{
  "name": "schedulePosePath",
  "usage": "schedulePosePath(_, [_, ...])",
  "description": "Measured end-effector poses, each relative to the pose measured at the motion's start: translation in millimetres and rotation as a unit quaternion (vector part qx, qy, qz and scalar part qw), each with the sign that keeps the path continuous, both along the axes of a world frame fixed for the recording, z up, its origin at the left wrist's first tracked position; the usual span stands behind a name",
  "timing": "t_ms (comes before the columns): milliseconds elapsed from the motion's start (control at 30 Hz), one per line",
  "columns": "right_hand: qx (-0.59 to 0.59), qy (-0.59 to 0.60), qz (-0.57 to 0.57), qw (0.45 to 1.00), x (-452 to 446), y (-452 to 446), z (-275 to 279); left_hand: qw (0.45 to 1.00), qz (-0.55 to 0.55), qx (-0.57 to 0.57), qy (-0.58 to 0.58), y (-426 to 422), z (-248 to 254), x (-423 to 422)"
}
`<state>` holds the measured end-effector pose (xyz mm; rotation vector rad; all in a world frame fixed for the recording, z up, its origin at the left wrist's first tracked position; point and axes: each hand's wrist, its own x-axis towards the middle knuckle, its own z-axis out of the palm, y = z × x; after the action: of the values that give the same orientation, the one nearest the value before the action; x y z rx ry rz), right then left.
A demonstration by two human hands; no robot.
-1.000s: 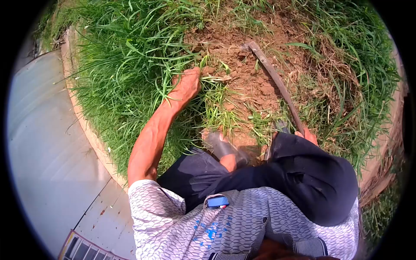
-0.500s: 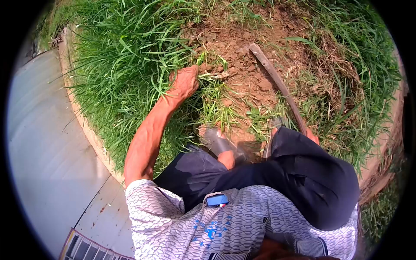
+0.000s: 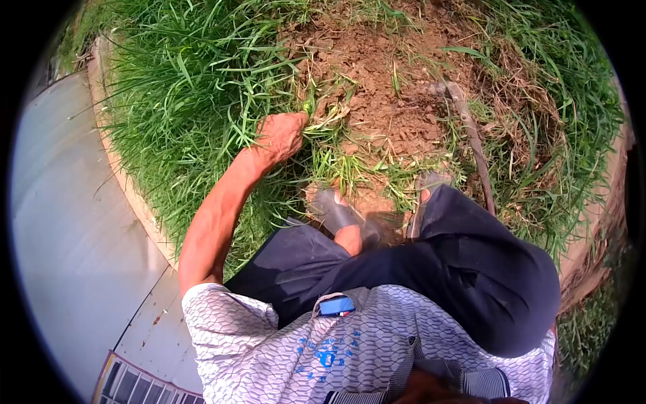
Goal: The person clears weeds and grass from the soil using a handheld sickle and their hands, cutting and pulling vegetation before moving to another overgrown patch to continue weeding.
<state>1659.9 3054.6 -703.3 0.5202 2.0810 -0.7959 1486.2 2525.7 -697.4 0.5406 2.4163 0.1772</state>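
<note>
My left hand (image 3: 279, 136) is closed at the edge of the tall green grass (image 3: 195, 87), its fingers wrapped round a clump of grass (image 3: 330, 123) whose pale, flattened blades stick out to the right. A long wooden handle (image 3: 471, 135) of a tool slants over the soil on the right. Its far end is blurred, so the tool's kind does not show. The near end of the handle runs down behind my right knee, where my right hand is out of sight. Loose pulled grass (image 3: 350, 168) lies just in front of my shoes (image 3: 336, 212).
Broken brown soil (image 3: 377, 87) stretches ahead between the grass and a heap of dry weeds (image 3: 518, 108). A narrow raised edge (image 3: 128, 175) separates the plot from grey paving (image 3: 74, 188) on the left. A barred frame (image 3: 145, 384) is at the lower left.
The wooden handle has swung right and nearer to me, its far end now by the dry weeds. My right hand has slipped from sight behind the knee. My left hand has shifted slightly left.
</note>
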Motion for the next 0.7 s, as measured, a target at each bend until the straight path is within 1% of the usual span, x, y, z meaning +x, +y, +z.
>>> schedulePosePath(33, [-0.008,0.021,-0.011,1.000,-4,-1,-3,0.999,-0.044,0.019,-0.012,5,-2,9])
schedulePosePath(100, [-0.037,0.059,-0.025,0.997,-18,-14,-13,0.994,-0.091,0.050,-0.041,43,20,23])
schedulePosePath(133, [-0.052,0.074,-0.022,0.996,-32,-25,-18,0.992,-0.097,0.066,-0.056,60,27,29])
schedulePosePath(167, [-0.064,0.082,-0.015,0.994,-53,-44,-16,0.990,-0.094,0.093,-0.045,70,27,37])
schedulePosePath(267, [-0.083,0.061,0.039,0.994,-96,-95,-10,0.992,-0.076,0.091,-0.043,79,22,47])
schedulePosePath(333, [-0.077,0.078,0.075,0.991,-99,-114,-6,0.993,0.027,0.028,0.111,72,14,40])
schedulePosePath(367, [-0.087,0.069,0.067,0.992,-96,-112,-9,0.989,0.078,0.001,0.123,66,14,30])
schedulePosePath(400, [-0.100,0.060,0.059,0.991,-90,-111,-10,0.973,0.106,0.020,0.204,54,6,24])
schedulePosePath(467, [-0.106,0.043,0.046,0.992,-86,-102,-7,0.951,0.194,0.004,0.242,32,-32,15])
schedulePosePath(533, [-0.108,0.027,0.030,0.993,-90,-101,-2,0.928,0.239,0.006,0.284,23,-71,17])
schedulePosePath(567, [-0.098,0.033,0.032,0.994,-94,-101,1,0.926,0.322,-0.042,0.193,32,-62,6])
schedulePosePath(600, [-0.086,0.037,0.033,0.995,-96,-100,4,0.927,0.320,-0.038,0.194,30,-71,2])
schedulePosePath(633, [-0.084,0.072,0.037,0.993,-95,-99,0,0.962,0.123,-0.177,0.166,24,-83,-4])
schedulePosePath(667, [-0.081,0.072,0.036,0.993,-95,-97,-2,0.940,-0.079,-0.306,0.129,21,-88,-10])
schedulePosePath(700, [-0.081,0.057,0.030,0.995,-96,-96,-4,0.906,-0.175,-0.371,0.106,19,-91,-11])
